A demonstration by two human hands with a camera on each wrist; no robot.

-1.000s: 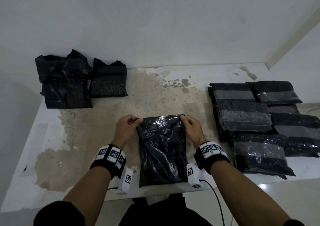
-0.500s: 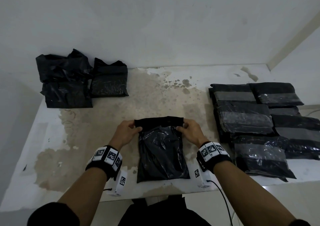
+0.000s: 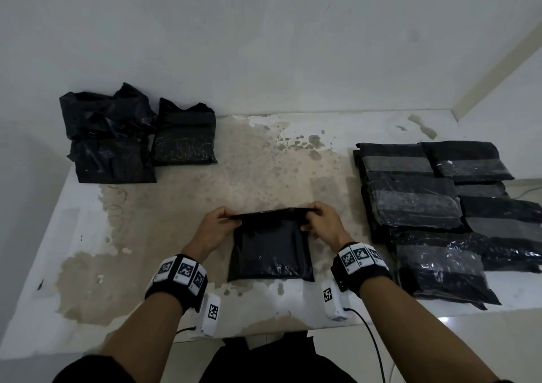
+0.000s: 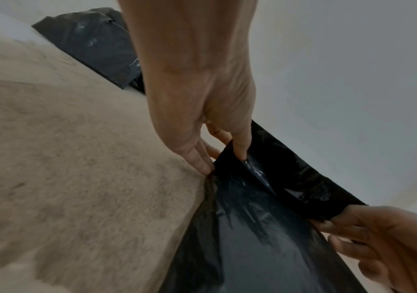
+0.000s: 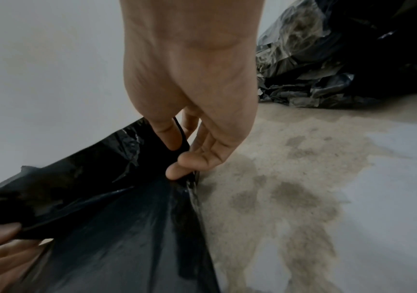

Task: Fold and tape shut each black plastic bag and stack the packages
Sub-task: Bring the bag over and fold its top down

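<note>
A black plastic bag (image 3: 271, 250) lies flat near the front edge of the table, its far end folded over into a narrow band. My left hand (image 3: 218, 226) pinches the left end of that fold (image 4: 285, 174), thumb on top and fingers beneath. My right hand (image 3: 321, 221) pinches the right end of the same band (image 5: 102, 174). Both hands hold the fold a little above the bag's body. Untaped bags (image 3: 108, 136) sit heaped at the far left. Taped packages (image 3: 416, 204) with grey tape bands lie stacked at the right.
The table (image 3: 264, 163) is white with a worn brown patch across its middle and backs onto a white wall. A cable (image 3: 369, 341) runs from my right wrist off the front edge. The package stack reaches the table's right edge.
Both hands have rolled the bag's top end down toward me, so the bag now looks shorter and ends in a narrow folded band.
</note>
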